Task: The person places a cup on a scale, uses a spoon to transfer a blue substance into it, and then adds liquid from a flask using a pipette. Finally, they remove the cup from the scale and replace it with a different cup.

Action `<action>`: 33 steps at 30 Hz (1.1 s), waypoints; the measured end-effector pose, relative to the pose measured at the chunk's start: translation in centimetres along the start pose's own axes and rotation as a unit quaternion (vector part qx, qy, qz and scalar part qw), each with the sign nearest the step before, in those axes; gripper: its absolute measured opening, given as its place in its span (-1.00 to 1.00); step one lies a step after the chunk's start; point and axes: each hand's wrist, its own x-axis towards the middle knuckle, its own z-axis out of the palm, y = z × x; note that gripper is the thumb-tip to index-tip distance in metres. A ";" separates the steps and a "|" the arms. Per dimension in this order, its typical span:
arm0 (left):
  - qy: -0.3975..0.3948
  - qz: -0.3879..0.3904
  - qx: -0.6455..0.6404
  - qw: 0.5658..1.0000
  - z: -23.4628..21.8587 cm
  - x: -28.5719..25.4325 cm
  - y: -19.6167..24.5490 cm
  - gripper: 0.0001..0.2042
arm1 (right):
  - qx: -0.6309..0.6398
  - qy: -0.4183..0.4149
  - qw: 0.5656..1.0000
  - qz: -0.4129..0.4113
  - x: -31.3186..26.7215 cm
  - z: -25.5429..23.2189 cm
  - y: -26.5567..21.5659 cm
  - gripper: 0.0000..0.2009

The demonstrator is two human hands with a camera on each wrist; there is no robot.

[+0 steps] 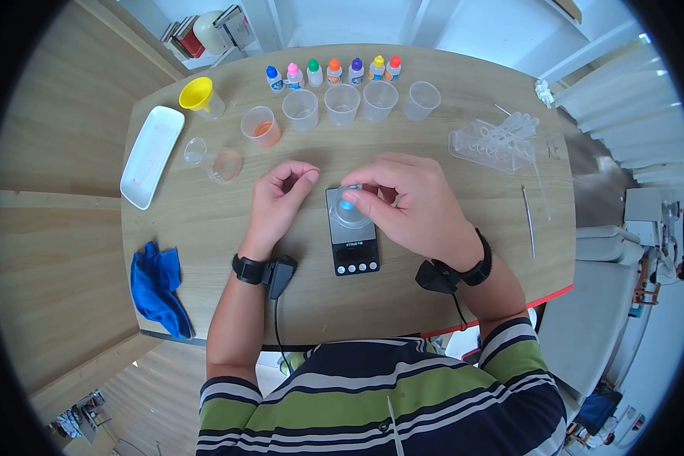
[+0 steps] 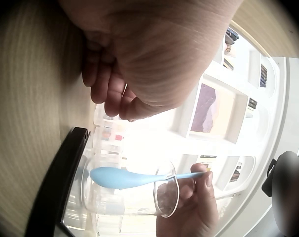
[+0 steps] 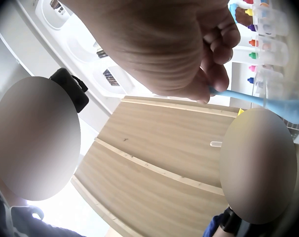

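My right hand (image 1: 418,201) pinches the thin handle of a light blue spoon (image 2: 122,177) between thumb and fingers. The spoon's broad end points down inside a clear beaker (image 1: 352,220), near its bottom. That beaker stands on the plate of a black digital scale (image 1: 356,257), in front of me on the table. To the left of the scale, my left hand (image 1: 277,204) rests by the tabletop with loosely curled fingers and nothing in them.
A cup with orange liquid (image 1: 264,134) and several clear cups (image 1: 342,106) stand behind, before colored-cap bottles (image 1: 314,74). Left are a yellow funnel (image 1: 197,93), white tray (image 1: 150,156) and blue cloth (image 1: 158,292). Right are a clear plastic holder (image 1: 488,148) and metal rod (image 1: 527,220).
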 end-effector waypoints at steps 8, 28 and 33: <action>0.016 0.014 0.007 1.000 0.4 0.0 0.3 -0.90 | -0.010 0.002 1.000 0.027 0.2 -0.3 -0.1 -0.90; 0.005 -0.003 0.014 1.000 0.1 -0.1 0.3 -0.90 | -0.018 0.002 0.994 0.105 0.7 -1.0 -0.1 -0.88; 0.005 -0.005 0.023 1.000 0.1 -0.1 0.2 -0.90 | -0.006 -0.001 0.992 0.130 0.7 -1.0 0.2 -0.87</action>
